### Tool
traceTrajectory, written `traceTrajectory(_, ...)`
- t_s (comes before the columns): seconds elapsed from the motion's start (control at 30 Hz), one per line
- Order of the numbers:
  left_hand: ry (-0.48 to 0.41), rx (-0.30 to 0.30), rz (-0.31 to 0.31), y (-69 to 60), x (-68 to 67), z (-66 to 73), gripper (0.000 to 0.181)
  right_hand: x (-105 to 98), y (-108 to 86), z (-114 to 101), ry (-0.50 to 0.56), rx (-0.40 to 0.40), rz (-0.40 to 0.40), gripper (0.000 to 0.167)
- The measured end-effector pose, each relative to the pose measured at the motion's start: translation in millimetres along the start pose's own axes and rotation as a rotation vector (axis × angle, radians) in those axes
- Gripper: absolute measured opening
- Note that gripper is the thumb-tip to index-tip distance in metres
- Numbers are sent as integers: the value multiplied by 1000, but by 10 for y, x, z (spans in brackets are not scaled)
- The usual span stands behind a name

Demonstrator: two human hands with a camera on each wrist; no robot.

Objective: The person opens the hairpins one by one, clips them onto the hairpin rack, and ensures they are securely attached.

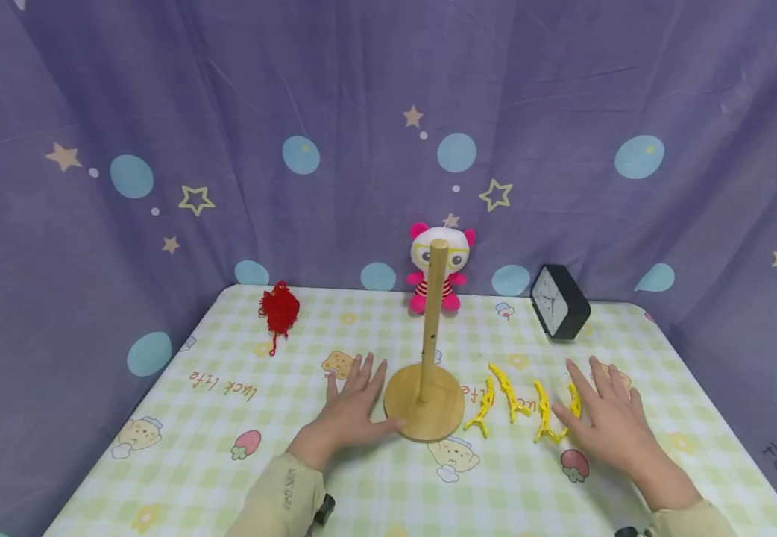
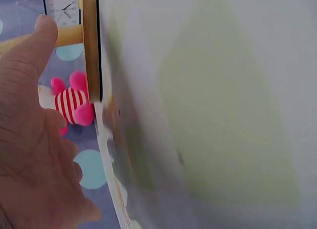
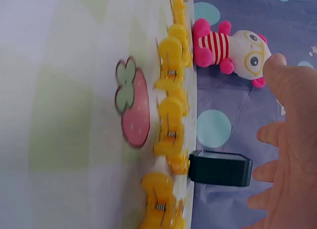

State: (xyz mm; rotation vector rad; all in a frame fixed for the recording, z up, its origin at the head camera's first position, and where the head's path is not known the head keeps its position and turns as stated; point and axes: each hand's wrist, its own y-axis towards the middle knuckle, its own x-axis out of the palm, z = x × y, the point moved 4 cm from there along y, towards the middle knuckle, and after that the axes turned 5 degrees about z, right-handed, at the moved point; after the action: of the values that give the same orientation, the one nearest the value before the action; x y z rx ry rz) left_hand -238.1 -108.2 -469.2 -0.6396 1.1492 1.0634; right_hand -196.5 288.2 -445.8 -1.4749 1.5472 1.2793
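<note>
A wooden stand, a round base [image 1: 398, 406] with an upright post [image 1: 432, 321], stands near the middle of the table. To its left is my left hand [image 1: 351, 414], fingers spread, the thumb at the base's edge; whether it touches the wood I cannot tell. Several yellow spring clips [image 1: 543, 416], long and curved, lie in a row right of the stand. Their springs show in the right wrist view, where the nearest yellow clip [image 3: 158, 202] is at the bottom. Beside the rightmost clip my right hand [image 1: 613, 421] is spread, holding nothing, its thumb partly over that clip.
A pink and white panda doll [image 1: 438, 287] sits behind the post at the table's back edge. At back right stands a black square clock [image 1: 566, 306]. A tangle of red yarn [image 1: 280, 309] lies at back left. A checked cloth [image 1: 187, 447] covers the table; a purple curtain [image 1: 362, 89] hangs behind.
</note>
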Motion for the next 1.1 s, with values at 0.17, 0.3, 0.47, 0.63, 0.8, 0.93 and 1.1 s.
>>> traceTrajectory(0.17,-67,-10,-64,59,77,62,103,-25,-57,82,32,-1,-7,78)
traceTrajectory(0.3,-115,-12,-102,106,120,118,104,-52,-83,120,55,-6,-3,77)
traceTrajectory(0.47,-121,-6,-134,140,144,174,105,-76,-105,193,68,17,-7,79)
traceTrajectory(0.63,-111,13,-144,150,164,187,108,-103,-143,290,112,11,16,75)
traceTrajectory(0.8,-87,11,-160,159,179,164,112,-147,-193,431,147,51,-3,76)
traceTrajectory(0.93,-80,11,-171,169,180,153,115,-178,-219,579,79,120,-37,80)
traceTrajectory(1.1,-79,-2,-176,182,181,159,117,-228,-215,767,-5,195,-82,74)
